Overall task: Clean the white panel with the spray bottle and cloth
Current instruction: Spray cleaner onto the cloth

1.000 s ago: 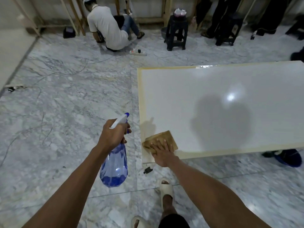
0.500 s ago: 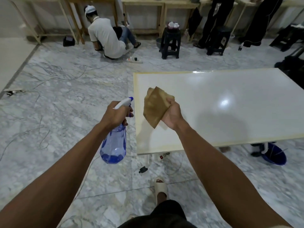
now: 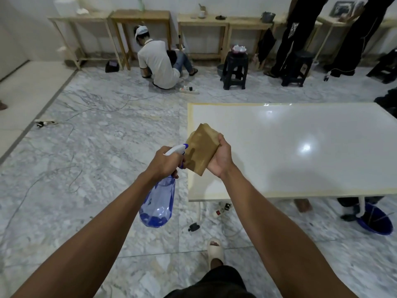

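Marble floor (image 3: 90, 151) everywhere, grey-veined tiles, with a wide open stretch on the left that only has a few thin cables snaking over it. Far wall is lined with wooden tables (image 3: 141, 15), and a person in a white shirt (image 3: 158, 63) sits on the floor in front of them, a power strip (image 3: 189, 90) just beside them. Two black stools (image 3: 235, 69) stand further right along that wall.

White panel (image 3: 300, 147) fills the right half, lying flat and raised on legs, glossy with a couple of light reflections. Its edges have a yellowish border, and the near-left corner sits right by my hands. Under the near edge there's another power strip (image 3: 221, 208), a small black plug (image 3: 194, 226) and a blue basin (image 3: 374, 220) off to the right.

Left hand (image 3: 164, 163) is wrapped around the neck of the spray bottle (image 3: 158, 203), a clear blue one hanging down over the floor just left of the panel's edge, nozzle pointing at the cloth. Right hand (image 3: 221, 157) pinches the brown cloth (image 3: 200, 148), thumb curled over its right edge, holding it up in the air above the panel's left edge, not touching the surface. Nozzle and cloth are very close together.

One foot in a pale sandal (image 3: 215, 250) is on the floor near the panel's corner.
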The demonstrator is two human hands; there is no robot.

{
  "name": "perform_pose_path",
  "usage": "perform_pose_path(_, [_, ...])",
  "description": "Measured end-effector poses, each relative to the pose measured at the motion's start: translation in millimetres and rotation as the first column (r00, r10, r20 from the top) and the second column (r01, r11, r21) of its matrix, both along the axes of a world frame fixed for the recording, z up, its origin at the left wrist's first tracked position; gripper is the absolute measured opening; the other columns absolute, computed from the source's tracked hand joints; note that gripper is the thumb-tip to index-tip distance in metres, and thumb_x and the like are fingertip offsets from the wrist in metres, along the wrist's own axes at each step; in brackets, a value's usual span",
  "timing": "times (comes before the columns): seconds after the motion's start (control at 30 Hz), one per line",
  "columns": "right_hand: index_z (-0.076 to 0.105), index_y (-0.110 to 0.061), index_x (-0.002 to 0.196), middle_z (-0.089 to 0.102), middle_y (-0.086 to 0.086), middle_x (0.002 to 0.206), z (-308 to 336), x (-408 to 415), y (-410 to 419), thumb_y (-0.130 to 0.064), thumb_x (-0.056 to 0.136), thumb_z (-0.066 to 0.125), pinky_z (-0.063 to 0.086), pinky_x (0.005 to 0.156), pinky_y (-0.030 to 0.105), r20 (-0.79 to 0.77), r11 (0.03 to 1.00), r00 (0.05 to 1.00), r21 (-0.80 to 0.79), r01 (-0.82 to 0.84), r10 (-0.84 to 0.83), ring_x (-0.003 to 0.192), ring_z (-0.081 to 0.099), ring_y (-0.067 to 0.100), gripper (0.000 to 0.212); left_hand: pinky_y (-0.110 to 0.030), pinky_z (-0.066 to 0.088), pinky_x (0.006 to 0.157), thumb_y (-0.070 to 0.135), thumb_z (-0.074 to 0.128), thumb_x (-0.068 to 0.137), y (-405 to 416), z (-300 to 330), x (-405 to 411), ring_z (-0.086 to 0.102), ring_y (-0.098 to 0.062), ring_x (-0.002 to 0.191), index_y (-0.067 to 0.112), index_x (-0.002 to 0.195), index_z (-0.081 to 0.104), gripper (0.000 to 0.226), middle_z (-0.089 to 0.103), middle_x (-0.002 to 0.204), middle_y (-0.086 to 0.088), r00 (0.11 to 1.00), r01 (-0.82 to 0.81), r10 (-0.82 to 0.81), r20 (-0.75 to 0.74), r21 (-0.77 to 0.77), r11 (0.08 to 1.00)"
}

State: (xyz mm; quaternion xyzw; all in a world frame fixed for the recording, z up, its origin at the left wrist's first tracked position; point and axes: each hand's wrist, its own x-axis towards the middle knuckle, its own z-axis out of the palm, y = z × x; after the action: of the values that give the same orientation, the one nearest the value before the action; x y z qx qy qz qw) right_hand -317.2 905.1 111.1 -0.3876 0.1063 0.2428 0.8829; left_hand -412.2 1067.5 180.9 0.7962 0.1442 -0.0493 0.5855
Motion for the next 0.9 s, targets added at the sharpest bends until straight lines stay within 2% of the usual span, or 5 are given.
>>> perform_pose_path(0.1, [0.053, -0.009, 0.142, 0.058, 0.018, 0.141, -4, -1, 9, -0.055, 0.098, 0.038, 0.036, 0.116, 0.051, -0.03, 1.0, 1.0, -0.013, -0.002, 0.002, 0.135, 0.051, 0.035, 0.066, -0.035, 0.052, 0.053, 0.02, 0.054, 0.097, 1, -4, -6, 0.049, -0.023, 0.044, 0.002, 0.062, 0.057, 0.04, 0.064, 0.059, -0.014, 0.999, -0.037, 0.037, -0.003, -0.001, 0.999])
perform_pose_path(0.57, [0.058, -0.007, 0.134, 0.065, 0.019, 0.131, -23, 57, 46, -0.052, 0.1, 0.04, 0.047, 0.106, 0.045, -0.102, 0.988, 0.994, -0.144, -0.058, 0.044, 0.12, 0.063, 0.033, 0.059, -0.032, 0.049, 0.05, 0.037, 0.055, 0.099, 40, -16, 53, 0.053, -0.021, 0.039, -0.001, 0.071, 0.06, 0.047, 0.068, 0.077, -0.019, 0.991, -0.133, 0.133, -0.024, -0.012, 0.991])
perform_pose_path(0.7, [0.061, -0.005, 0.124, 0.068, 0.018, 0.125, -46, 111, 54, -0.043, 0.101, 0.051, 0.057, 0.088, 0.04, -0.11, 0.957, 0.994, -0.283, -0.06, 0.029, 0.109, 0.068, 0.03, 0.045, -0.03, 0.049, 0.049, 0.036, 0.056, 0.099, 69, -15, 103, 0.054, -0.018, 0.038, -0.001, 0.072, 0.064, 0.046, 0.073, 0.084, -0.023, 0.991, -0.127, 0.126, -0.045, -0.015, 0.992])
perform_pose_path(0.83, [0.059, -0.009, 0.131, 0.068, 0.015, 0.122, -71, 198, 68, -0.052, 0.102, 0.045, 0.055, 0.091, 0.041, -0.045, 0.881, 0.997, -0.465, -0.082, 0.069, 0.117, 0.064, 0.034, 0.054, -0.029, 0.05, 0.049, 0.031, 0.056, 0.099, 108, -24, 177, 0.055, -0.015, 0.038, 0.002, 0.072, 0.064, 0.04, 0.073, 0.09, -0.025, 0.994, -0.095, 0.096, -0.045, 0.02, 0.995])
perform_pose_path(0.9, [0.062, -0.013, 0.122, 0.07, 0.009, 0.111, -82, 256, 77, -0.053, 0.102, 0.043, 0.055, 0.089, 0.039, 0.004, 0.813, 0.995, -0.576, -0.083, 0.104, 0.107, 0.067, 0.03, 0.049, -0.03, 0.05, 0.049, 0.03, 0.057, 0.099, 126, -32, 222, 0.055, -0.011, 0.039, 0.004, 0.069, 0.061, 0.04, 0.073, 0.09, -0.025, 0.996, -0.082, 0.083, -0.044, 0.019, 0.996])
